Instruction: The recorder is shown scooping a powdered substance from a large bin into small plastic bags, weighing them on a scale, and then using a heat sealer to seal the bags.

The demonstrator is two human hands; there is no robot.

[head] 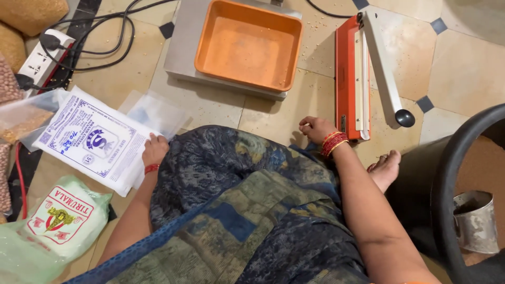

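Clear plastic pouches (100,139) lie stacked on the tiled floor (468,68) at 9 o'clock, the left hand (154,150) resting on their near edge, its grip hidden. The right hand (315,129), fingers curled on nothing, sits beside the orange heat sealer (352,73); bare floor between it and the orange tray (247,44) at 12 o'clock

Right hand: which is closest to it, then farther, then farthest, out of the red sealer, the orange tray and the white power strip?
From the right hand:
1. Red sealer, just beside it, toward the right.
2. Orange tray, ahead on the scale.
3. White power strip, far left corner.
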